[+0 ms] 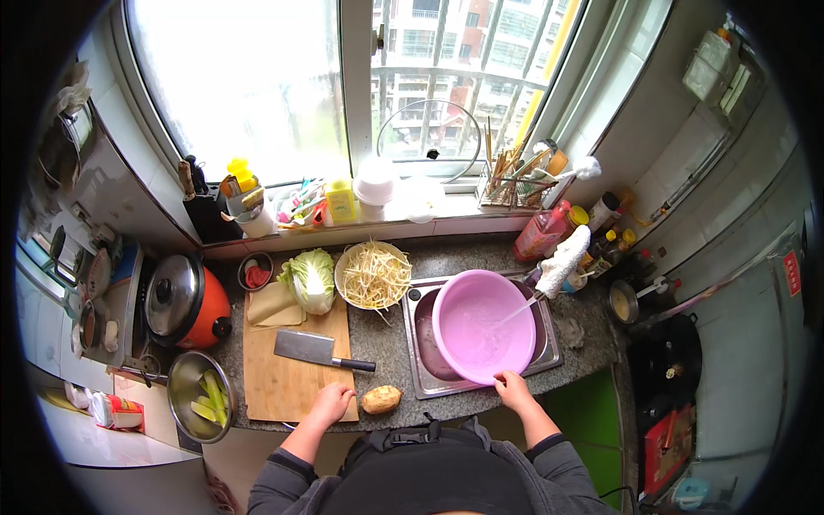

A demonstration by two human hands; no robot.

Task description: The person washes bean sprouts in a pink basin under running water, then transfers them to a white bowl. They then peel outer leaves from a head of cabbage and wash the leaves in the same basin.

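My left hand [335, 402] hovers at the near right corner of a wooden cutting board [296, 393], its fingers curled and nothing seen in them. A cleaver [306, 346] lies on the board, its handle pointing right. Beside my left hand, a potato [381, 400] rests on the counter. My right hand [512, 389] has its fingertips on the near rim of a pink plastic basin [476, 328], which sits tilted over the steel sink [425, 380]. Water runs into the basin from a faucet with a white cover [563, 261].
Napa cabbage [312, 283] and tan sheets [275, 306] lie on the board's far end. Bean sprouts [375, 273] fill a bowl behind it. A red rice cooker [205, 309] and a steel bowl with green vegetable pieces [212, 399] stand left. Bottles [541, 235] stand behind the sink; a wok [669, 354] is right.
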